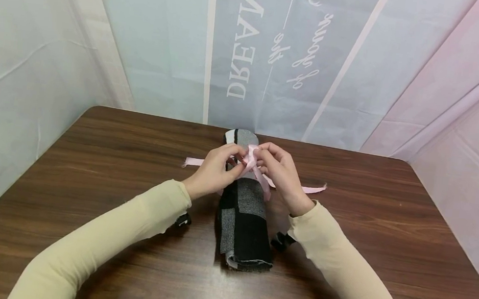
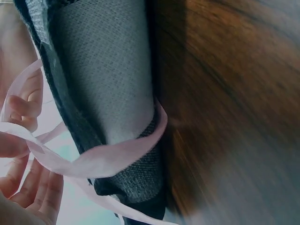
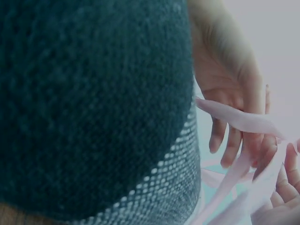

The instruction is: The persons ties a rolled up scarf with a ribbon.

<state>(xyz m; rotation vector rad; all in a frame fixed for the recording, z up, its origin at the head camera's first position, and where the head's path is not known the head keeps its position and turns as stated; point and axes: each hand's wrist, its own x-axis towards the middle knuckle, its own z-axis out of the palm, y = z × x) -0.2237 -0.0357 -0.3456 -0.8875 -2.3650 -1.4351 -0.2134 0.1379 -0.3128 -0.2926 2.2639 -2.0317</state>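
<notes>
A rolled cloth [image 1: 251, 239] in black, grey and white checks lies lengthwise on the table, pointing away from me. Pink ribbon [image 1: 251, 157] goes around it, and the upper part of the ribbon is gathered above the roll. From the left, my left hand [image 1: 214, 169] pinches this gathered ribbon between thumb and fingers. My right hand [image 1: 282, 174] pinches it from the other side, the two sets of fingertips close together. In the left wrist view the ribbon [image 2: 112, 159] wraps the roll's side; in the right wrist view a ribbon strand [image 3: 243, 119] crosses the fingers.
The dark wood table [image 1: 119, 274] carries the roll. One ribbon end [image 1: 193, 161] lies out to the left, another [image 1: 315, 189] to the right. Small black pieces [image 1: 183, 220] show by both sleeve cuffs. A printed backdrop [image 1: 168, 38] stands behind the table's far edge.
</notes>
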